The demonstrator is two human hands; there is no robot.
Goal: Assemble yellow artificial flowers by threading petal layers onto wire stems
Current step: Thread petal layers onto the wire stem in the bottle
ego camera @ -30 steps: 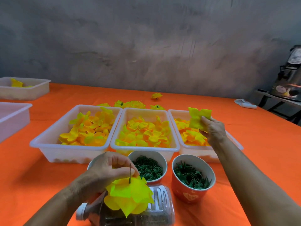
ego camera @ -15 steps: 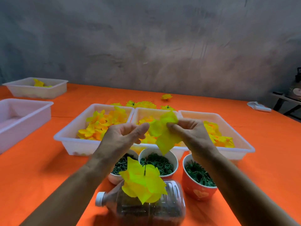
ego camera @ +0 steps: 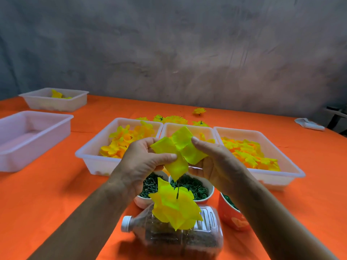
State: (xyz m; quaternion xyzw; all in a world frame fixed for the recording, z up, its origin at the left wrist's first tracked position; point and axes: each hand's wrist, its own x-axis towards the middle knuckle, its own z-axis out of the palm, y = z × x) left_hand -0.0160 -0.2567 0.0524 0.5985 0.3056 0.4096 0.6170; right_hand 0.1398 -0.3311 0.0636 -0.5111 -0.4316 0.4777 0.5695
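A yellow petal layer [ego camera: 178, 152] is spread open between both hands above the bowls. My left hand [ego camera: 142, 164] pinches its left lobes between thumb and fingers. My right hand [ego camera: 212, 162] holds its right side, thumb on top and fingers beneath. Below them a dark wire stem [ego camera: 177, 192] stands upright from a clear plastic bottle [ego camera: 180, 239] lying on its side, with several yellow petal layers [ego camera: 174, 207] threaded on it. No hand touches the stem.
Three white trays of yellow-orange petals stand behind: left [ego camera: 90, 154], middle [ego camera: 169, 128], right [ego camera: 289, 166]. Bowls of green parts [ego camera: 208, 192], [ego camera: 142, 199] and a red cup [ego camera: 231, 220] flank the bottle. Finished flowers [ego camera: 172, 119] lie behind; two more trays [ego camera: 37, 128], [ego camera: 56, 102] sit left.
My right hand brought a petal layer from the right tray to the centre. My left hand left the stem and took the layer's other side; the layer now lies spread flat.
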